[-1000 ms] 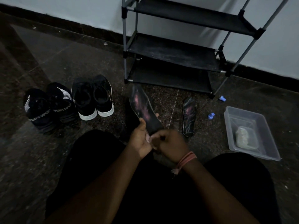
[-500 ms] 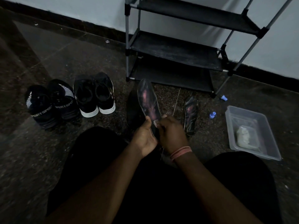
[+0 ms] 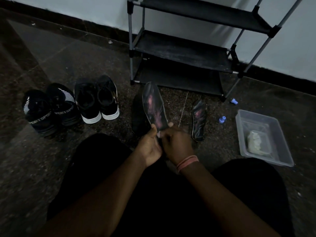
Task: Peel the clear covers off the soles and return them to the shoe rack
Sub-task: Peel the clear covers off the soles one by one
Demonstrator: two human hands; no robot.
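While both hands (image 3: 162, 144) pinch its heel, sole (image 3: 154, 106) tilted upward, shoe rack (image 3: 181, 53) beyond

Held sole (image 3: 154, 106) upright; second sole (image 3: 198, 120) floored.

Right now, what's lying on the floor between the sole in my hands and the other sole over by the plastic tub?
In the head view, a thin pale stick lies on the floor between the held sole and the second sole.

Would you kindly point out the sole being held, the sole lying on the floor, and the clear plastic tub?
held sole (image 3: 154, 105): head view, middle of its pink-streaked face.
floor sole (image 3: 198, 119): head view, its midsection.
clear plastic tub (image 3: 283, 142): head view, right wall.
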